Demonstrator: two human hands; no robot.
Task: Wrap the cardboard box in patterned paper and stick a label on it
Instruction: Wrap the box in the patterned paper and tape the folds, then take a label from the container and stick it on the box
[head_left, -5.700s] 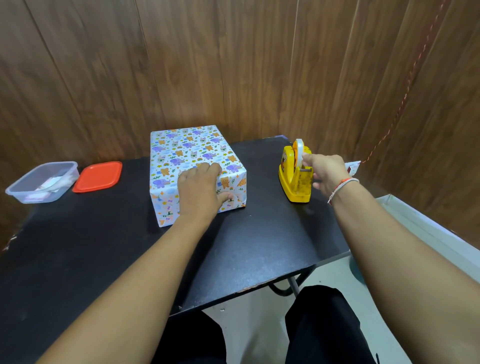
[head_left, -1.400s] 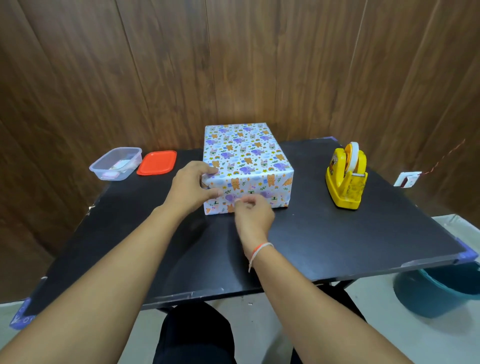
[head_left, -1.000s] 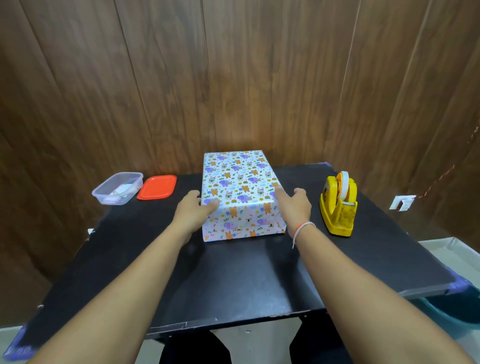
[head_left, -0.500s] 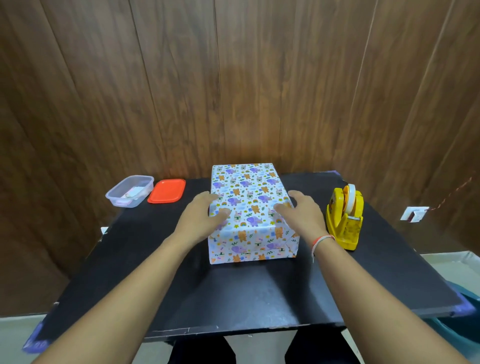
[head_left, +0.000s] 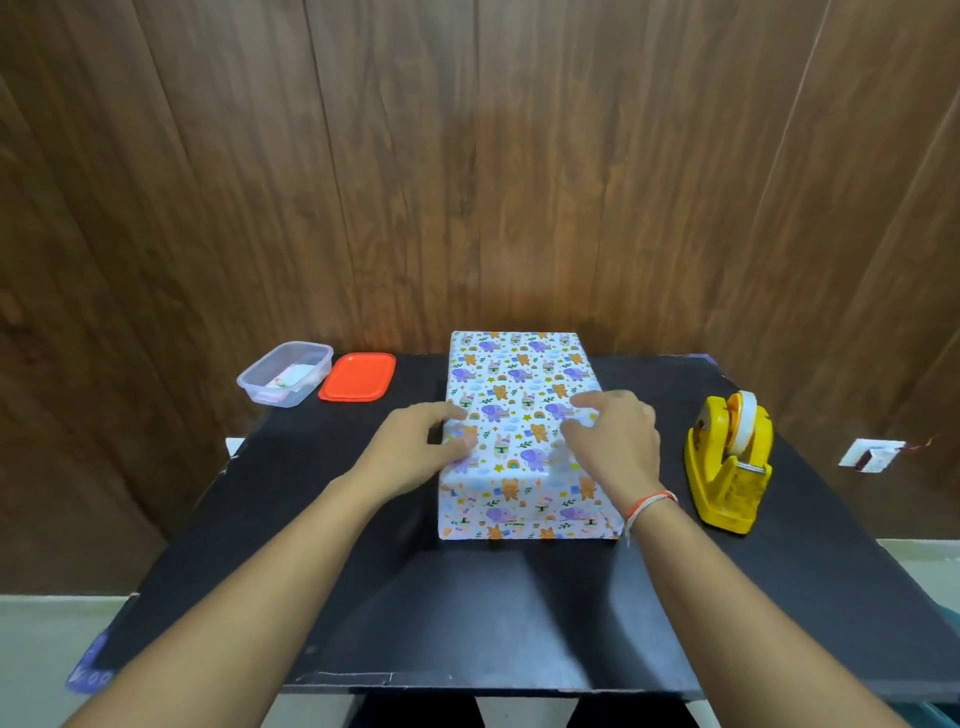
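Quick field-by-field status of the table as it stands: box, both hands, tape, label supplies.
box: wrapped box in animal-print paper, lying flat mid-table, no label visible on the faces shown
left hand: left hand on the box's left edge, thumb on top
right hand: right hand on the box's top right, fingers bent
tape: yellow tape dispenser right of the box, apart from it
label supplies: clear container at far left, contents unclear; its orange lid lies beside it
surface: black table
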